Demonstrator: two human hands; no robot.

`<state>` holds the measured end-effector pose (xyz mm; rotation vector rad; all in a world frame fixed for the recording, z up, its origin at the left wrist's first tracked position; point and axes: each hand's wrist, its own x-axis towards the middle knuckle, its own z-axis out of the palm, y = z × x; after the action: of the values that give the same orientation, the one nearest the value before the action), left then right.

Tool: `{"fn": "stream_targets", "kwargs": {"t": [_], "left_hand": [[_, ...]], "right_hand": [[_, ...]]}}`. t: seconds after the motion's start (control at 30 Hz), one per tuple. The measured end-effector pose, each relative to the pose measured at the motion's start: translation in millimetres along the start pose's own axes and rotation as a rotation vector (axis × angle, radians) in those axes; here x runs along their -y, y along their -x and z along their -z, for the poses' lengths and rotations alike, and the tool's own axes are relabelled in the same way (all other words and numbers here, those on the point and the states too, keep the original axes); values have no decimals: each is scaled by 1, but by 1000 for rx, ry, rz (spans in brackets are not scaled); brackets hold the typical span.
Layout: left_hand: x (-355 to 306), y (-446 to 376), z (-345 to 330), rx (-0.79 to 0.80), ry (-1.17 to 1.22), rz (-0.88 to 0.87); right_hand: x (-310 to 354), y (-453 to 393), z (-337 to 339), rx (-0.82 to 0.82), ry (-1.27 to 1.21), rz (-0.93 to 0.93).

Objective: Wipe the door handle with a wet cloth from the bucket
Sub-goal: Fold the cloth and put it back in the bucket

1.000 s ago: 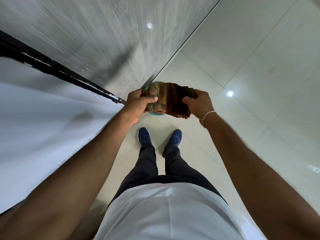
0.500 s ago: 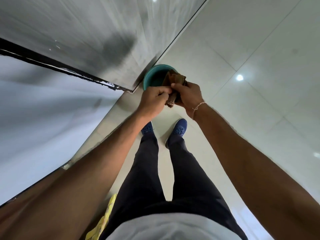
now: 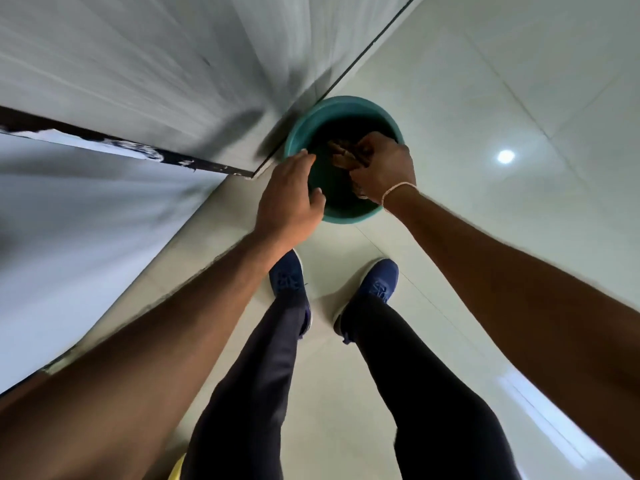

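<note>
Over bucket (image 3: pixel 349 216) rim | right hand (image 3: pixel 382 169) grip pinching cloth (image 3: pixel 341 152) | left hand (image 3: pixel 289 199) spread

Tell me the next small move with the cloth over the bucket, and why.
Probably push the brown cloth down into the green bucket to wet it. The right hand grips it inside the rim, while the left hand hovers open beside it. No door handle is in view.

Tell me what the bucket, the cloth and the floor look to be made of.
Bucket: likely moulded plastic, teal, smooth with a rolled rim. Cloth, gripped by the right hand: brown woven fabric, bunched in folds; wetness unclear. Floor: pale glossy tile, probably ceramic, with grout lines and a mirrored lamp.
</note>
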<state>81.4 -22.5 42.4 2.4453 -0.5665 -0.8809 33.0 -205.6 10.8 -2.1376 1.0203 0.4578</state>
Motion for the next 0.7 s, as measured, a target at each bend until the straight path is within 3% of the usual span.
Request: {"fn": "stream_targets", "kwargs": {"t": [0.3, 0.57, 0.7], "left_hand": [[64, -49, -56, 20, -154, -141], [74, -48, -70, 45, -128, -139], [62, -43, -57, 26, -108, -158]], "right_hand": [[-33, -128, -114, 6, 580, 266], [-63, -156, -164, 204, 564, 215], [-54, -127, -142, 158, 478, 178]]}}
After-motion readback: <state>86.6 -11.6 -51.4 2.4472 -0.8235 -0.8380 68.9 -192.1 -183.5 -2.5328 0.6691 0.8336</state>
